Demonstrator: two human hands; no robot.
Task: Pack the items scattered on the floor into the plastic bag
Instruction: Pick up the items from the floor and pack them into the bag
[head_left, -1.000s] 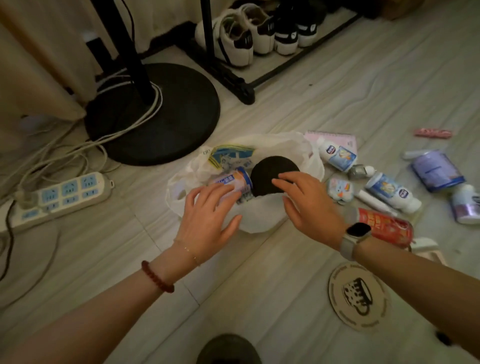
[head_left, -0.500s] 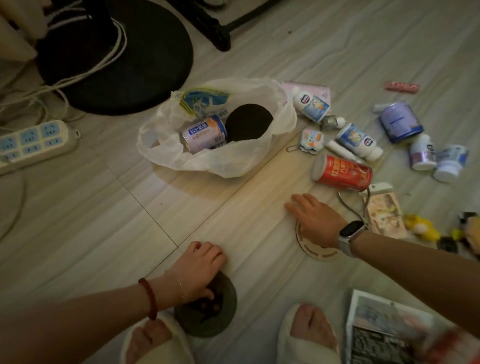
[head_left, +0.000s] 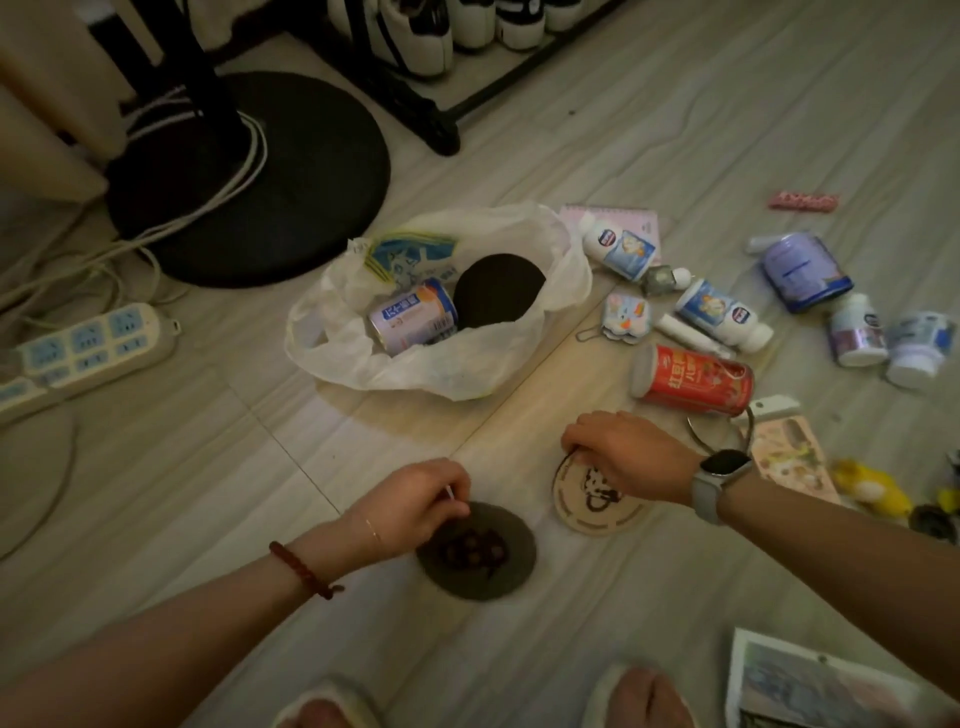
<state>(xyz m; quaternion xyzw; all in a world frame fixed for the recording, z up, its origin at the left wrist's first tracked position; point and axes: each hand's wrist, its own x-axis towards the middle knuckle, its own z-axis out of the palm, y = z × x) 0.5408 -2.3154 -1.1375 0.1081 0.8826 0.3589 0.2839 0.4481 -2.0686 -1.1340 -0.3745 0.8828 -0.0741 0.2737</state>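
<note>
A: White plastic, thin and slumped: the plastic bag (head_left: 441, 358) lies open on the floor (head_left: 675, 130) with its mouth toward the person, so things can be dropped straight in. A blue-and-white can (head_left: 413, 317) and a dark disc (head_left: 498, 291) already sit inside.

B: And the hands?

A: Both are down on flat round coasters near the feet. The left hand (head_left: 415, 501) pinches at the far edge of the dark coaster (head_left: 480, 553); the grip is narrow, fingertips curled at the rim, probably to peel it off the floor. Whether it has actually lifted, I cannot tell.

B: The other one?

A: The right hand (head_left: 628, 454) covers the top of the pale printed coaster (head_left: 597, 506), fingers bent over its far edge. Its grip looks part closed on that rim, though the fingertips are hidden.

B: Why edges?

A: Flat discs give nothing else to catch. The red can (head_left: 693, 379) and the bottles lie to the right, well apart from the bag, still to be packed.
</note>
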